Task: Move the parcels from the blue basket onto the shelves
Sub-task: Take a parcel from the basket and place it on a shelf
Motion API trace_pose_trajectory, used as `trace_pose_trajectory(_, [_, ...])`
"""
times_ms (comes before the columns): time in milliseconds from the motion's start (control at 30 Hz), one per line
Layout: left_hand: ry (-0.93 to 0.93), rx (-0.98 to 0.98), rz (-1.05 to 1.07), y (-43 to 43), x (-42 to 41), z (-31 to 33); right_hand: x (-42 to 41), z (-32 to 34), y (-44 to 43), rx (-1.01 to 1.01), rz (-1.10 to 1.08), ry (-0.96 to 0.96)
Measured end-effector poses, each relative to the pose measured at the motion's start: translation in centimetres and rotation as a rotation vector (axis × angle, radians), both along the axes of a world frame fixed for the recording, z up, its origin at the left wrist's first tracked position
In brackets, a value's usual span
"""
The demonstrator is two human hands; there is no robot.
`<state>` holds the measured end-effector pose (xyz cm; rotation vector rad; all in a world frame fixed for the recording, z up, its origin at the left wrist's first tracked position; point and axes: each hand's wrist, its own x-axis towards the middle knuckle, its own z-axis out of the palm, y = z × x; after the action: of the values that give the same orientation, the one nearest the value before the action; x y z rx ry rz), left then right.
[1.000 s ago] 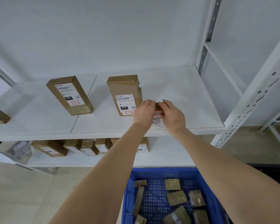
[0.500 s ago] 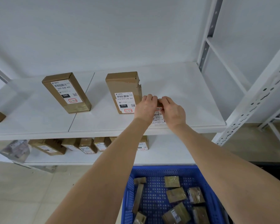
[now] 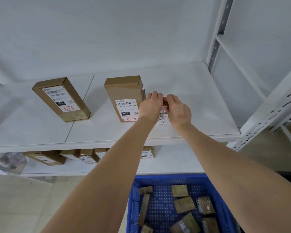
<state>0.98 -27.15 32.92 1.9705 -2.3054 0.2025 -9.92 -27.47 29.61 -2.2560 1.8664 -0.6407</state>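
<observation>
Head view. Landmark: the 010 box point(image 3: 124, 98), a brown carton standing upright on the upper shelf point(image 3: 200, 101). Its white label faces the camera and its top right corner is torn.

Just right of the 010 box, on the same shelf board, stands the small parcel point(image 3: 164, 116). Its printed label is toward the camera, with a red-outlined sticker near the top. The hands hide most of it, so whether it touches the 010 box cannot be told.

Left hand point(image 3: 150, 106): at the right edge of the 010 box, knuckles up, fingers curled over the top of the small parcel from its left side.

Right hand point(image 3: 179, 111): further right of the 010 box, fingers and thumb curled onto the parcel's top from its right side. The fingertips of both hands meet over the parcel's top edge. Both forearms are bare and reach up from the bottom of the view.

Left of the 010 box, well apart on the same shelf, is the 060 box point(image 3: 60, 100), upright and turned at an angle.

Below the 010 box is the lower shelf point(image 3: 175, 162). It carries a row of brown boxes point(image 3: 87, 155), partly hidden by the upper shelf's front edge and the left forearm.

Below and right of the 010 box, nearest the camera, is the blue basket point(image 3: 166, 179), of perforated plastic. Several loose parcels point(image 3: 184, 204) lie in it, some flat and some leaning.

Far right of the 010 box stands the white slotted shelf upright point(image 3: 267, 113).
</observation>
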Motion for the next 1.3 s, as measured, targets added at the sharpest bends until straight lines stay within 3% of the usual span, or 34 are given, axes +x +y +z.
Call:
trace_pose_trajectory(367, [0.061,0.019,0.028,-1.4,0.1,-0.2,0.1,0.2,-0.8,0.02,-0.007,-0.026])
trace_pose_trajectory(733, [0.154,0.129,0.047,0.7,0.5,1.0,0.2,1.4,0.8,0.093,-0.048,0.067])
trace_pose_trajectory(1300, [0.149,0.141,0.106,8.3,0.7,1.3,0.3,2.4,8.2,-0.026,-0.019,0.153])
